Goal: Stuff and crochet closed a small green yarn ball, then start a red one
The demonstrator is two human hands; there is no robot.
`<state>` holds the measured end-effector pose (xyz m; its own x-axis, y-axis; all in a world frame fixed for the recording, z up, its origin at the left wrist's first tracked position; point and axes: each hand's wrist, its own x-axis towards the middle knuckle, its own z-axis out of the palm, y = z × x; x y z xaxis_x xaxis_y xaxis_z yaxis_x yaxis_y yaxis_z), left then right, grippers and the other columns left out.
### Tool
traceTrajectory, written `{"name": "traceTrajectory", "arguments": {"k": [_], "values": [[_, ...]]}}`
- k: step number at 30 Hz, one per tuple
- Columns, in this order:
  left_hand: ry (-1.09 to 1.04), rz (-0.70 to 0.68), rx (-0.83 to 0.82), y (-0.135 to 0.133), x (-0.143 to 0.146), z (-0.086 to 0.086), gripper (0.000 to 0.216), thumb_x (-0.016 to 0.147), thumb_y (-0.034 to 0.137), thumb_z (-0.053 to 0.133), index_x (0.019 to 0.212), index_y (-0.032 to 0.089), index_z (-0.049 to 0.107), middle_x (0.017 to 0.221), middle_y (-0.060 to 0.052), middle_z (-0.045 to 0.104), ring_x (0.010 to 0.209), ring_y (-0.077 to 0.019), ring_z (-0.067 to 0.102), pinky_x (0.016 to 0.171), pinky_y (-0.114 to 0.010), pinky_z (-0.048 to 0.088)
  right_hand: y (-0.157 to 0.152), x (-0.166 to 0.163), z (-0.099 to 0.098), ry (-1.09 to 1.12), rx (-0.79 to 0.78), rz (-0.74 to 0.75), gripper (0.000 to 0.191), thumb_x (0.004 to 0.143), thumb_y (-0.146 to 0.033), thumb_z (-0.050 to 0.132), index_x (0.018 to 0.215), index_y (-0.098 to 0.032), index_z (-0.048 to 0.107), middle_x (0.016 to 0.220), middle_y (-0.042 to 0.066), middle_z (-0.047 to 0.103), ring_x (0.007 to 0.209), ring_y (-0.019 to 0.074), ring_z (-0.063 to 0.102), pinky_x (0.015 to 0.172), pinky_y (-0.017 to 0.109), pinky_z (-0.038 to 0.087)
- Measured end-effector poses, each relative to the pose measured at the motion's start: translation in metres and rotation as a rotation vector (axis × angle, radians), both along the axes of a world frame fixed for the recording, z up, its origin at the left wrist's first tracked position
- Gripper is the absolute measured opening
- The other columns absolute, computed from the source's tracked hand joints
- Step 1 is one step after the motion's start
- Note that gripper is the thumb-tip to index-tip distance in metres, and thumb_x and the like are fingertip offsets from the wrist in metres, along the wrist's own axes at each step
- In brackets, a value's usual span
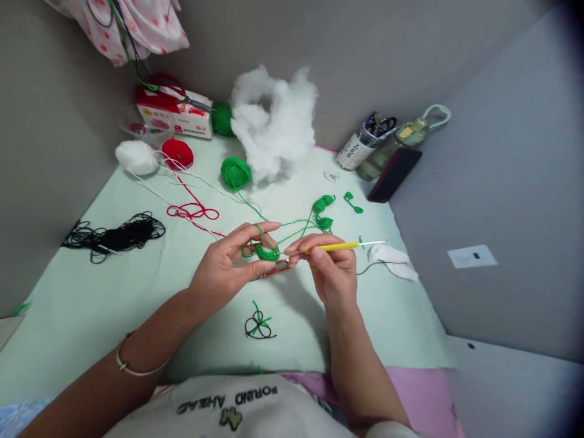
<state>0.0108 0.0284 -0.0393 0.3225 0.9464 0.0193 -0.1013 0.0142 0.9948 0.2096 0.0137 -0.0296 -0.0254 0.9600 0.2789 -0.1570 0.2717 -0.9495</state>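
Observation:
My left hand (pixel 232 255) pinches a small curved green crochet piece (pixel 267 252) between thumb and fingers, with green yarn running over the index finger. In my right hand (pixel 331 264) is a yellow-handled crochet hook (pixel 337 246), held like a pen. Its thin metal tip points left and meets the edge of the green piece. From my left hand the yarn leads back to a green yarn ball (pixel 236 174). Below the piece, partly hidden by my fingers, lies a flat orange-red object (pixel 276 267). Curled green crochet pieces (pixel 323 213) lie just beyond my right hand.
At the back are white stuffing (pixel 276 121), a tissue box (pixel 177 115) with scissors (pixel 182 94) on top, a pen cup (pixel 358 149), a bottle (pixel 385 146) and a phone (pixel 395 175). Black yarn (pixel 121 234), white yarn (pixel 137 157) and red yarn (pixel 177 154) lie left. Yarn scraps (pixel 258 325) sit in front.

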Motion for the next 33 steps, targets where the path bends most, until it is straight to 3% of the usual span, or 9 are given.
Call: {"name": "traceTrajectory", "arguments": {"k": [5, 12, 21, 28, 33], "values": [[-0.044, -0.050, -0.037, 0.001, -0.001, 0.003, 0.041, 0.083, 0.024, 0.080, 0.124, 0.027, 0.074, 0.112, -0.007, 0.071, 0.103, -0.0225, 0.067, 0.098, -0.037, 0.054, 0.004, -0.002, -0.002, 0.099, -0.020, 0.016, 0.015, 0.092, -0.036, 0.071, 0.088, -0.022, 0.074, 0.081, 0.005, 0.079, 0.064, 0.0164, 0.072, 0.062, 0.031, 0.063], [-0.035, -0.058, -0.022, 0.001, -0.001, 0.005, 0.039, 0.083, 0.025, 0.079, 0.122, 0.026, 0.074, 0.109, -0.006, 0.072, 0.105, -0.0226, 0.068, 0.103, -0.038, 0.051, 0.000, 0.002, -0.004, 0.003, 0.004, 0.028, 0.013, 0.095, -0.034, 0.068, 0.093, -0.022, 0.074, 0.089, 0.005, 0.079, 0.072, 0.0183, 0.074, 0.067, 0.034, 0.063], [0.011, -0.075, 0.039, 0.001, -0.001, 0.001, 0.044, 0.086, 0.025, 0.078, 0.129, 0.025, 0.070, 0.108, -0.006, 0.070, 0.108, -0.0223, 0.065, 0.105, -0.040, 0.049, -0.002, 0.001, -0.005, 0.037, 0.039, 0.080, 0.013, 0.097, -0.024, 0.066, 0.099, -0.024, 0.078, 0.095, 0.005, 0.079, 0.075, 0.0165, 0.073, 0.071, 0.033, 0.062], [0.078, -0.056, 0.133, 0.003, -0.001, -0.002, 0.049, 0.087, 0.016, 0.073, 0.135, 0.026, 0.066, 0.106, -0.003, 0.067, 0.104, -0.0184, 0.064, 0.094, -0.033, 0.053, -0.006, 0.000, 0.002, -0.118, 0.087, 0.017, 0.014, 0.097, -0.021, 0.064, 0.099, -0.024, 0.078, 0.095, 0.006, 0.078, 0.081, 0.0189, 0.073, 0.072, 0.036, 0.063], [0.169, -0.039, 0.245, 0.005, -0.002, -0.004, 0.048, 0.089, 0.013, 0.068, 0.136, 0.024, 0.065, 0.105, -0.003, 0.067, 0.102, -0.0167, 0.064, 0.097, -0.032, 0.052, -0.010, 0.003, 0.010, -0.378, 0.179, -0.032, 0.015, 0.098, -0.017, 0.061, 0.100, -0.022, 0.075, 0.094, 0.006, 0.078, 0.089, 0.0207, 0.073, 0.080, 0.039, 0.061]]}}
